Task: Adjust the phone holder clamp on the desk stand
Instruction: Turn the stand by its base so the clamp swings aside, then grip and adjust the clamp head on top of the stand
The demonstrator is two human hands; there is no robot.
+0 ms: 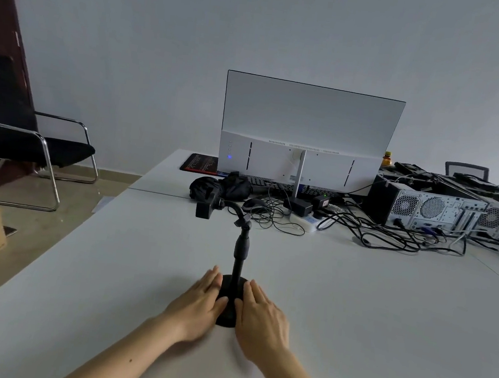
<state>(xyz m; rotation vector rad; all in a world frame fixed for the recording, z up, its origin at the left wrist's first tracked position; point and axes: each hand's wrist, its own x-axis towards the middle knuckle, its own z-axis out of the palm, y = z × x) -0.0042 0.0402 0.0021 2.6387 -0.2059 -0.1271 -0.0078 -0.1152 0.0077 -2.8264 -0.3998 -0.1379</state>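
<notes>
On the table [352, 309]:
Stand [238, 259]: upright, its round base between both hands.
Clamp [206, 209]: atop the stand, untouched.
Left hand [198, 302]: flat, fingers spread, touching the base.
Right hand [260, 317]: likewise.

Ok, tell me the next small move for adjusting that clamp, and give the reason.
Probably keep the left hand flat on the round base and raise the right hand to the clamp. Both hands now rest open beside the base, touching neither pole nor clamp, which sits at the top, off to the left.
</notes>
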